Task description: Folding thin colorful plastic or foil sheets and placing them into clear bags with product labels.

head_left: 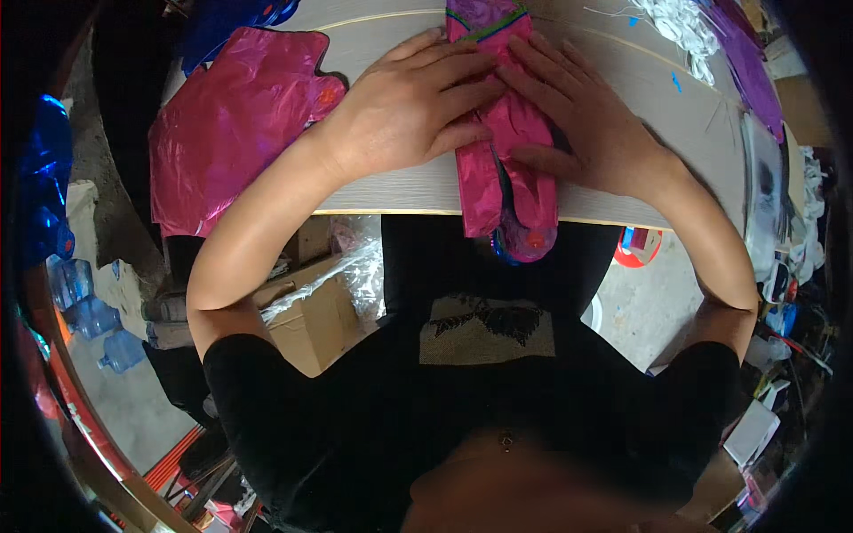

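A long, narrow folded pink foil balloon (511, 115) lies on the table, with its rounded lower end (530, 240) hanging over the near edge. A purple part with a green and blue band shows at its far end. My left hand (413, 102) rests flat across its left side, fingers stretched out. From the other side, my right hand (591, 124) lies on it, fingers spread and pointing away to the upper left. Both palms face down, and neither hand grips anything. Beside my left forearm is a pile of flat pink foil (227, 120).
The pale table (391, 191) curves along its near edge. White strings (680, 31) and purple foil (746, 62) lie at the far right, clear plastic sleeves (762, 178) at the right edge. Blue foil (227, 27) sits far left. A cardboard box (311, 324) stands below the table.
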Demonstrator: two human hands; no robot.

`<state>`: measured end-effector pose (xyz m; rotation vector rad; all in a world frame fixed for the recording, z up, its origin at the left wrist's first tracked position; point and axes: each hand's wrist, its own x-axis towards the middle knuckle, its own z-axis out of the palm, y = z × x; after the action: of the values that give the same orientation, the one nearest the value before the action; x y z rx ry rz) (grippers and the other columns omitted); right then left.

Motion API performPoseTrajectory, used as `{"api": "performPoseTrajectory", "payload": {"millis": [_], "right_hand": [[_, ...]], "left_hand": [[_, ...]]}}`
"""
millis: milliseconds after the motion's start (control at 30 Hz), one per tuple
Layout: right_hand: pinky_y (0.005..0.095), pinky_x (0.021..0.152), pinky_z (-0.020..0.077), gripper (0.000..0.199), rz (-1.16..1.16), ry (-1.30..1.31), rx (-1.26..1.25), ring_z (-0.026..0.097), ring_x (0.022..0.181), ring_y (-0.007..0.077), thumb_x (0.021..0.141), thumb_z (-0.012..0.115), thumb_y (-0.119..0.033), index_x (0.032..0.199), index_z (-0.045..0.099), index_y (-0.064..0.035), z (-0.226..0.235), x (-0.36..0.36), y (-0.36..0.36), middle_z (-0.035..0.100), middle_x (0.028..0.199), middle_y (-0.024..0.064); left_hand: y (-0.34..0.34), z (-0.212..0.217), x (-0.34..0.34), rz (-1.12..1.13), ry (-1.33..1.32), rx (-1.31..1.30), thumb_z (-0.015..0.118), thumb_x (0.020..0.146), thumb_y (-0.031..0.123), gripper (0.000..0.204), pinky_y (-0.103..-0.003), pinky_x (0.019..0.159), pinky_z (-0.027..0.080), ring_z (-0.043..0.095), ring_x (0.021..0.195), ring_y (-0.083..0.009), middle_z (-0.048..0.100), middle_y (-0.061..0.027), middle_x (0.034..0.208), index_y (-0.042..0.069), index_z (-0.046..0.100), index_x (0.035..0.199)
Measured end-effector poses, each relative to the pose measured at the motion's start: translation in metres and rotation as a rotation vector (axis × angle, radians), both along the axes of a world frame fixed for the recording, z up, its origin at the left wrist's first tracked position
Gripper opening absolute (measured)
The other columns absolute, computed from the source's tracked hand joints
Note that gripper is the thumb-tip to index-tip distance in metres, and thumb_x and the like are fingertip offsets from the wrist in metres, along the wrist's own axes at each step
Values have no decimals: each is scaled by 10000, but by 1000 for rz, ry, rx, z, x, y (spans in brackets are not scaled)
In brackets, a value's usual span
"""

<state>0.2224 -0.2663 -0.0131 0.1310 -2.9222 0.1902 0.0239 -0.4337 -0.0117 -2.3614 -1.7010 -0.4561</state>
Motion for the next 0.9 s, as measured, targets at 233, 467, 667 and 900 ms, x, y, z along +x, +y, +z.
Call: {"api": "performPoseTrajectory", "payload": {"millis": [233, 467, 667, 900], "right_hand": [[502, 1201, 155, 883, 18, 29, -7, 232, 1462, 352, 799, 729, -419, 1487, 336, -27, -4, -2, 3, 313, 1537, 213], [514, 1195, 156, 945, -10, -36, -44, 223, 1465, 357, 772, 745, -452, 1484, 320, 2, 4, 1, -1, 299, 1540, 223], [518, 1197, 146, 972, -5, -68, -31, 221, 1466, 354, 768, 735, -494, 1475, 317, 26, 6, 2, 2, 296, 1538, 232], [469, 1214, 109, 943, -60, -37, 80, 223, 1467, 336, 816, 663, -541, 1480, 304, 25, 6, -10, 22, 314, 1533, 224]], "left_hand": [[2, 3, 3, -4, 4, 24, 721, 779, 311, 523, -482, 1138, 333, 472, 1300, -334, 537, -161, 1347, 68, 627, 1232], [-1, 1, 6, 19, -102, 5, 724, 798, 281, 503, -442, 1070, 420, 493, 1278, -351, 518, -166, 1366, 54, 620, 1235], [0, 2, 7, 33, -134, -35, 717, 818, 278, 504, -438, 1058, 431, 492, 1285, -356, 520, -187, 1360, 46, 607, 1251], [4, 3, 6, 13, -121, -14, 706, 831, 300, 473, -426, 1057, 436, 506, 1268, -343, 539, -184, 1328, 40, 621, 1216]]}}
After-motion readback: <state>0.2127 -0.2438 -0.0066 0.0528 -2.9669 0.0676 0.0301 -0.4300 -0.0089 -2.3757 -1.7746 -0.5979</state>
